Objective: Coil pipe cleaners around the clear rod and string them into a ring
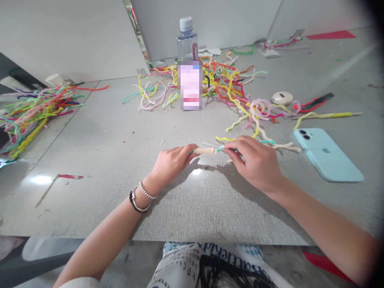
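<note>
The table [99, 160] bears two heaps of fuzzy stems, one [33, 116] at the far left and another [228, 86] beyond the hands; the second spreads toward the right hand, so its strands seem within easy reach. The bottle [187, 44] stands upright, capped, at the back, out of the hands' way.

The right hand [256, 164] pinches the coil's teal end between thumb and forefinger; the left hand [174, 160] grips the opposite end with thumb and fingertips. Holding both ends probably keeps it straight and steady.

The blue phone [330, 156] lies back up, right of the right hand, likely set aside. The lit screen [190, 86] stands in front of the bottle, facing the person, presumably for viewing with both hands busy; what props it cannot be told. The white case [282, 98] rests beyond the blue phone.

The coil [205, 151], peach and tightly wound, spans the gap between the hands, just over the table.
</note>
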{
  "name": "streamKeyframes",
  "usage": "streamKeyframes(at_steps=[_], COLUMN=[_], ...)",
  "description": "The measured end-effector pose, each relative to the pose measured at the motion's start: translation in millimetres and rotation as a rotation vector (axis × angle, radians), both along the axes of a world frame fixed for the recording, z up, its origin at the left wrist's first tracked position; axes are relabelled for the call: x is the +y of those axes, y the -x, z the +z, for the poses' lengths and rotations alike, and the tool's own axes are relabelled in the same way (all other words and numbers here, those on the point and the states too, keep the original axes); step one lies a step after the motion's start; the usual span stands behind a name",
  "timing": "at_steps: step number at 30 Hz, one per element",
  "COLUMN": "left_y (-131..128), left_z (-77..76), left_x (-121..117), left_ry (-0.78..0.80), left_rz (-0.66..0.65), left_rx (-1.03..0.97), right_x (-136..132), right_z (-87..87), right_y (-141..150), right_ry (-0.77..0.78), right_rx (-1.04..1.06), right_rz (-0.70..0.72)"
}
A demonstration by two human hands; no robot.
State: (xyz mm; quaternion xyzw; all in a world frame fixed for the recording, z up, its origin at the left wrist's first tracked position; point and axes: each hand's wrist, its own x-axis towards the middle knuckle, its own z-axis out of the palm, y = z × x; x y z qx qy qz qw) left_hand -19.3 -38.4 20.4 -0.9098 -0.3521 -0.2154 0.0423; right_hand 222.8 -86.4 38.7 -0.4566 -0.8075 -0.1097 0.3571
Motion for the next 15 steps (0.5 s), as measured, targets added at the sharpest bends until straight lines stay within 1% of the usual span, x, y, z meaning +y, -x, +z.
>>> streamKeyframes(at_steps=[6,11,15], left_y=[0.3,-4.2,-8.2], left_z=[0.6,1.2,4.9], left_x=[2.1,1.6,-1.5], left_ry=[-0.019,-0.024,-0.092], left_rz=[-0.001,-0.036,-0.077], left_rx=[0.033,-0.041,-0.072], right_x=[0.0,-0.1,-3.0], right_z=[-1.2,-0.9,-1.3], right_y=[-0.6,0.2,3.1], right_ry=[-0.003,0.007,0.02], right_rx=[0.005,0.013,0.016], right_rz=[-0.012,0.018,0.064])
